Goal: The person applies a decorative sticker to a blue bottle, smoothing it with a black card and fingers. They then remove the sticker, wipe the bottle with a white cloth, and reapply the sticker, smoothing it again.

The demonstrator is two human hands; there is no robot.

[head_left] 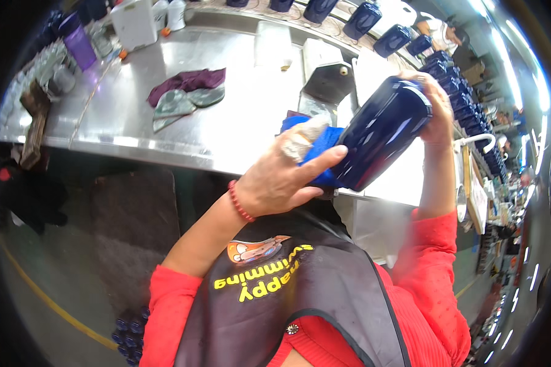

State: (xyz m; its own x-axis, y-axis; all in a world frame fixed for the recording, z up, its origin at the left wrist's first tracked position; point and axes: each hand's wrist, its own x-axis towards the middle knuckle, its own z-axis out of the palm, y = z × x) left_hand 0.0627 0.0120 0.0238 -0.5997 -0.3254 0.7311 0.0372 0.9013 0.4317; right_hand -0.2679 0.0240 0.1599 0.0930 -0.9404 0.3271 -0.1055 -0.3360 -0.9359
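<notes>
A glossy dark blue cylindrical bottle [382,134] is held tilted in front of me, its upper end to the right. Around that upper end wraps my right hand [436,107], fingers closed. My left hand [281,168] is at the lower end; its index fingertip rests on the bottle's side, and one finger wears a whitish wrap [305,140]. A bright blue cloth [324,147] shows between my left hand and the bottle; how it is held cannot be made out. A red bead bracelet [240,202] circles my left wrist.
A purple and grey-green folded cloth [188,92] lies on the metal table [122,116]. Beyond my hands stands a dark holder [327,85] beside white blocks. Dark blue bottles [361,21] line the far belt. A white container [133,24] and purple bottle [78,41] stand far left.
</notes>
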